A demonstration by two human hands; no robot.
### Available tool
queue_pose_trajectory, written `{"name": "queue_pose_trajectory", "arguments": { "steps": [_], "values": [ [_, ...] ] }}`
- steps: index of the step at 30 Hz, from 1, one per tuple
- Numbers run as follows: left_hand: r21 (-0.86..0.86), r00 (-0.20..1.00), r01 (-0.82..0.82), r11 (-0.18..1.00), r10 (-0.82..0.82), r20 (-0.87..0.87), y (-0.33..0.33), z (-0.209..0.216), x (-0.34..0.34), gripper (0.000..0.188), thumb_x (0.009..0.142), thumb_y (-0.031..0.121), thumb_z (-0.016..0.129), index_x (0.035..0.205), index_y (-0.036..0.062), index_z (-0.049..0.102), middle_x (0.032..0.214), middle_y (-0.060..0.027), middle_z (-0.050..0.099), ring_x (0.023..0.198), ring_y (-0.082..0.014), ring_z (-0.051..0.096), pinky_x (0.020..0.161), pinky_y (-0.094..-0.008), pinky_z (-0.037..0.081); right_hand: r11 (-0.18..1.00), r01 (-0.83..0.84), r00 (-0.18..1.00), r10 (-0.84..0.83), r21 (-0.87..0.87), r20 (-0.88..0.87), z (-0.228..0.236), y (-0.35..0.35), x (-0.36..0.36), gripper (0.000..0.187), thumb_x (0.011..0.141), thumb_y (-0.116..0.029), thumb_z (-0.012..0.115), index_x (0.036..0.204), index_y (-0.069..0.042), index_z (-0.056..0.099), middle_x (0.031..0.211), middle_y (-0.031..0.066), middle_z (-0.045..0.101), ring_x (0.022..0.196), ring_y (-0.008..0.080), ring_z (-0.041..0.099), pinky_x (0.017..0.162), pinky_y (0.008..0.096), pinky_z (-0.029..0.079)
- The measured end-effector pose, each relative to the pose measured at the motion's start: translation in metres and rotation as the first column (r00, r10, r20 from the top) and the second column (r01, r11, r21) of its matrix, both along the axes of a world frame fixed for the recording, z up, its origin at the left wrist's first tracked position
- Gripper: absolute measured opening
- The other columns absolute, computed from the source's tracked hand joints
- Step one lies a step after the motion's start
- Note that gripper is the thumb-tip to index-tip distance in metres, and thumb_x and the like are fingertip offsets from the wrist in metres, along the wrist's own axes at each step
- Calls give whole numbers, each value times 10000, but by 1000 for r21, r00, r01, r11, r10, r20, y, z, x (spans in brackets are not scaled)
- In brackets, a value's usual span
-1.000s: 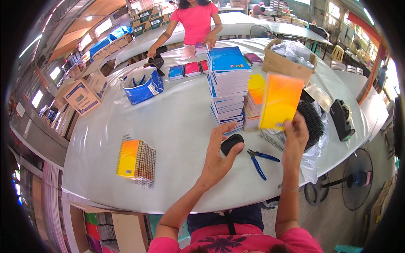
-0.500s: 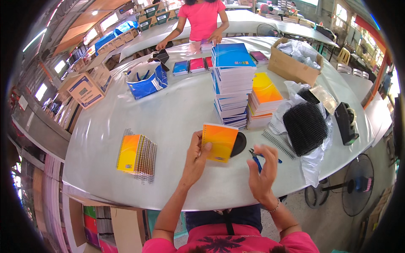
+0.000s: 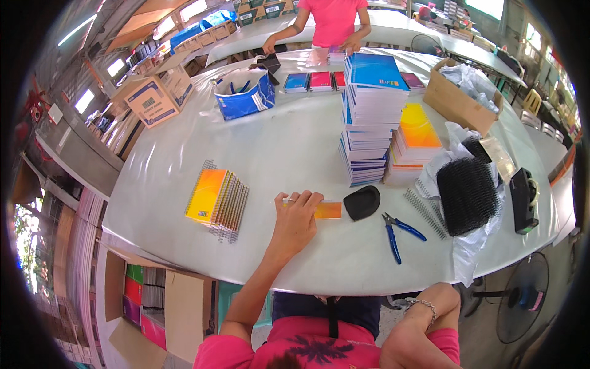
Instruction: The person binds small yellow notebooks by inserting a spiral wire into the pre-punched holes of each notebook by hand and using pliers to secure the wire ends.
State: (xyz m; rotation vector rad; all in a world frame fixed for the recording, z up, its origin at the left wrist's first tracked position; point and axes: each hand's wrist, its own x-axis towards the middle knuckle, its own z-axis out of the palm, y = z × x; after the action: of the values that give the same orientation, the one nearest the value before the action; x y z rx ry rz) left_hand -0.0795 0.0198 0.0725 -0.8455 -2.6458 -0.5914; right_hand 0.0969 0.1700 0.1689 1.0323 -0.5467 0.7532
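Table point(image 3: 295, 147), pale-topped: spreading beneath the goods, hours being read from the left hand point(image 3: 297, 221), with 12 pointing away from the wearer.

Person in a pink top point(image 3: 326, 24): standing beyond the table's far edge, 12 o'clock.

Stack of blue notebooks point(image 3: 372, 120): standing tall at 1 o'clock, layers sitting unevenly.

Cardboard box point(image 3: 453, 103), brown: standing at 2 o'clock, far side, holding crumpled grey-white wrapping.

Black coils point(image 3: 467, 197), a dense bundle: lying at 3 o'clock on white wrap point(image 3: 470, 252).

Blue bag point(image 3: 246, 104): standing at 11 o'clock, its top gaping.

Stack of yellow-orange notebooks point(image 3: 416, 138): sitting at 2 o'clock, just beside the blue stack.

Bound notebooks point(image 3: 215, 200), yellow-orange: resting in a pile at 9 o'clock, wire coils jutting from the edges.

Tape dispenser point(image 3: 524, 200), black: standing at 3 o'clock, beyond the black coils.

Right hand point(image 3: 444, 302): hovering at 4 o'clock by the near edge, well apart from the notebooks; finger closure cannot be told.

Left hand: clamping its fingers on the single notebook.

Pliers point(image 3: 392, 223), blue-handled: lying at 3 o'clock, handles spreading.

Silver coils point(image 3: 426, 213): lying at 3 o'clock, beside the wrap.

Black holder point(image 3: 362, 203), rounded: lying near 3 o'clock, between notebook and pliers.

Single notebook point(image 3: 327, 210), orange: projecting from the fingers toward 3 o'clock, showing only a narrow strip.
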Motion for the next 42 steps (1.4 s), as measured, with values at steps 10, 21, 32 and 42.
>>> {"name": "queue_pose_trajectory", "arguments": {
  "steps": [10, 21, 32, 42],
  "values": [
    [-1, 998, -4, 1000, 4, -59, 9, -11, 4, 324, 835, -38, 490, 1125, 91, 550, 1045, -73, 577, 1049, -263, 546, 1064, -537, 238, 1000, -3, 989, 1, 13, 150, -4, 13, 19, 341, 990, -144, 515, 1286, 26, 514, 1319, 135, 508, 1235, 299, 452, 1088, 454, 317],
    [2, 991, -62, 998, 62, -120, 1, -27, 13, 340, 817, -27, 509, 1127, 109, 538, 1041, -49, 537, 1067, -241, 522, 1087, -575, 201, 994, -109, 969, 101, 22, 226, -6, 20, 24, 318, 987, -156, 521, 1258, 12, 526, 1298, 128, 519, 1212, 290, 466, 1071, 445, 332],
    [-26, 980, -92, 995, 86, -178, 3, -32, 14, 315, 822, 16, 531, 1121, 113, 535, 1044, -48, 525, 1068, -243, 516, 1088, -563, 205, 995, -95, 949, 78, 41, 305, -11, 20, 28, 296, 985, -168, 527, 1229, -2, 539, 1278, 121, 530, 1189, 281, 479, 1054, 435, 346],
    [-22, 974, -94, 995, 87, -210, 5, -34, 14, 315, 819, 6, 532, 1118, 103, 541, 1043, -48, 523, 1040, -237, 517, 1082, -543, 212, 996, -61, 890, 27, 58, 456, -22, 29, 34, 277, 982, -179, 532, 1204, -14, 549, 1259, 115, 540, 1168, 272, 491, 1038, 427, 360]
  ]
}}
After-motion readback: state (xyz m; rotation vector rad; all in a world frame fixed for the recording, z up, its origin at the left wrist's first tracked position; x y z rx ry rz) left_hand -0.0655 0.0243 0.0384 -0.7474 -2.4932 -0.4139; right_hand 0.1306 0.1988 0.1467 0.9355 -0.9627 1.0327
